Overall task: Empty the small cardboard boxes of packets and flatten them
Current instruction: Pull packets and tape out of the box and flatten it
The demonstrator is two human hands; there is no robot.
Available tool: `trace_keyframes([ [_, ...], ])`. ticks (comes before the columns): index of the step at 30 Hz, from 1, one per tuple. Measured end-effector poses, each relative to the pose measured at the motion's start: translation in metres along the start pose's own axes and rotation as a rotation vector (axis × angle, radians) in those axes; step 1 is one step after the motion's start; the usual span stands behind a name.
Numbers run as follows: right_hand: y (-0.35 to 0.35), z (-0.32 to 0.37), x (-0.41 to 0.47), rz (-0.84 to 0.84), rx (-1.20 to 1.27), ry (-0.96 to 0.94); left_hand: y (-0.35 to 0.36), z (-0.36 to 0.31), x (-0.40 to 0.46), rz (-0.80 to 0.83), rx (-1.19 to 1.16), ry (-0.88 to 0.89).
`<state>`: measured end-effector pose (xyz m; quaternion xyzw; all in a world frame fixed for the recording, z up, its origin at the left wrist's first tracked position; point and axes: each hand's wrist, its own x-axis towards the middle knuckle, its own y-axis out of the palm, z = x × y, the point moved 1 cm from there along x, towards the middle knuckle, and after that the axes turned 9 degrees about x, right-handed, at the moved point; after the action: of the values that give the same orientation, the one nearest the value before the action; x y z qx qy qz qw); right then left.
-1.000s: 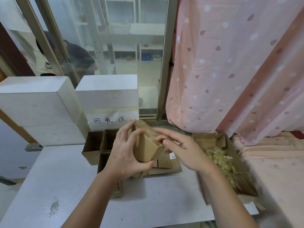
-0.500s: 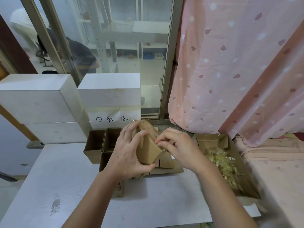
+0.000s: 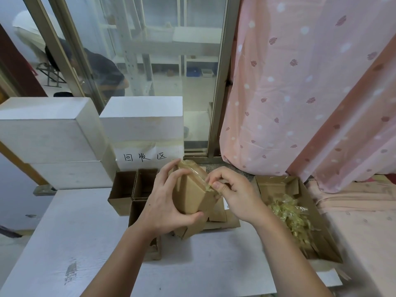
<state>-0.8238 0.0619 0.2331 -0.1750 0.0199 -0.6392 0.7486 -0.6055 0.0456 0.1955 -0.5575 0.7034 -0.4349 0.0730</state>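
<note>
The small cardboard box is being held tilted above the table between both hands, still sealed with clear tape along its upper edge. The left hand is gripping it from the side, fingers wrapping over the top and thumb hooking under the lower corner. The right hand is pinching the tape end at the box's near corner between thumb and forefinger, apparently peeling it off, so this box is judged not yet opened, emptied or flattened.

Directly below the hands, flattened cardboard pieces are lying in a loose pile, which suggests several boxes are already done. Just left of the left hand, open empty boxes are standing upright, waiting to be flattened. Right of the right hand, a large open carton is holding a heap of clear yellowish packets.

All of this is sitting on a pale grey table. Beyond the hands, white foam blocks are stacking up, one bearing a handwritten paper label. Behind them a glass partition is showing shelving and a person bending over, and a pink patterned curtain is hanging on the right.
</note>
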Motion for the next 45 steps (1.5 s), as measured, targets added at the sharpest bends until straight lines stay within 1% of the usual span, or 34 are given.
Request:
trace_keyframes([
  [3,0.000,0.002,0.000,-0.029,0.036,0.046,-0.001,0.005,0.001,0.006,-0.026,-0.011],
  [5,0.000,0.004,0.001,-0.015,0.055,0.070,-0.001,0.009,0.001,0.010,-0.032,-0.019],
  [8,-0.002,0.006,0.005,0.100,0.094,0.064,0.000,0.012,0.003,0.024,-0.043,-0.020],
  [10,-0.004,0.004,0.008,0.167,-0.014,0.040,0.000,0.013,0.005,0.040,-0.040,-0.014],
  [11,-0.005,0.003,0.009,0.172,-0.041,0.037,0.000,0.013,0.005,0.044,-0.041,-0.012],
  [17,-0.003,-0.003,0.014,0.011,0.150,0.002,-0.001,0.013,0.012,0.036,-0.080,-0.009],
  [20,-0.003,-0.007,0.017,-0.045,0.214,0.038,-0.003,0.013,0.016,0.039,-0.104,-0.016],
  [22,-0.004,-0.008,0.018,-0.065,0.262,0.061,-0.004,0.013,0.017,0.047,-0.122,-0.019],
  [28,-0.010,-0.010,0.022,-0.087,0.302,0.129,-0.006,0.015,0.023,0.068,-0.154,-0.024],
  [29,-0.011,-0.009,0.023,-0.081,0.298,0.147,-0.006,0.016,0.023,0.068,-0.152,-0.029],
  [31,-0.015,-0.004,0.022,-0.007,0.251,0.152,-0.007,0.018,0.024,0.063,-0.147,-0.042],
  [33,-0.015,0.001,0.020,0.067,0.111,0.091,-0.007,0.019,0.025,0.065,-0.141,-0.047],
  [34,-0.014,0.001,0.021,0.066,0.038,0.059,-0.006,0.019,0.026,0.067,-0.136,-0.046],
  [35,-0.013,0.000,0.022,0.036,-0.002,0.035,-0.005,0.020,0.026,0.067,-0.131,-0.045],
  [39,-0.008,-0.006,0.027,-0.045,0.026,-0.022,-0.005,0.020,0.029,0.057,-0.123,-0.042],
  [43,-0.010,-0.009,0.031,-0.135,0.099,0.001,-0.006,0.022,0.026,0.059,-0.135,-0.047],
  [45,-0.010,-0.011,0.033,-0.162,0.070,-0.024,-0.006,0.023,0.024,0.062,-0.130,-0.050],
])
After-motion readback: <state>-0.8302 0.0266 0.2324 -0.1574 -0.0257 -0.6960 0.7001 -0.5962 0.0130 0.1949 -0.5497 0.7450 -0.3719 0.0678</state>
